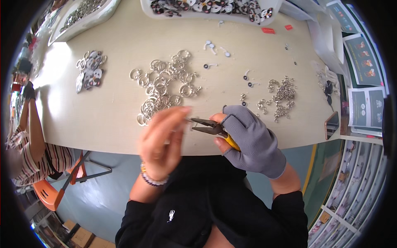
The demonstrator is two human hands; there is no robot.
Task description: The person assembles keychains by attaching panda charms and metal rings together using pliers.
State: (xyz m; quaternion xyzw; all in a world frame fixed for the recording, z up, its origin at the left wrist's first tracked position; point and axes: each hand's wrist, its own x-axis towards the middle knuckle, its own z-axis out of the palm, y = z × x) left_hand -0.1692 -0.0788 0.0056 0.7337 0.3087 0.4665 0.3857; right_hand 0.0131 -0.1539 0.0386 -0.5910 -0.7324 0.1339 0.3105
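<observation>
My right hand (pixel 252 138), in a grey glove, grips yellow-handled pliers (pixel 209 126) whose dark jaws point left and stand slightly apart. My bare left hand (pixel 161 138) is blurred, its fingertips meeting the plier tips near the table's front edge; whether it pinches a small part I cannot tell. Just beyond the hands lies a heap of silver key rings (pixel 163 84). A smaller heap of little metal rings (pixel 281 97) sits to the right of the pliers.
Trays of parts (pixel 211 6) and rings (pixel 82 12) stand at the far edge of the cream table (pixel 115 120). A cluster of finished key rings (pixel 90 70) lies far left. A phone (pixel 331 125) rests at the right edge. Another person's arm (pixel 35 128) reaches in at left, above an orange chair (pixel 47 194).
</observation>
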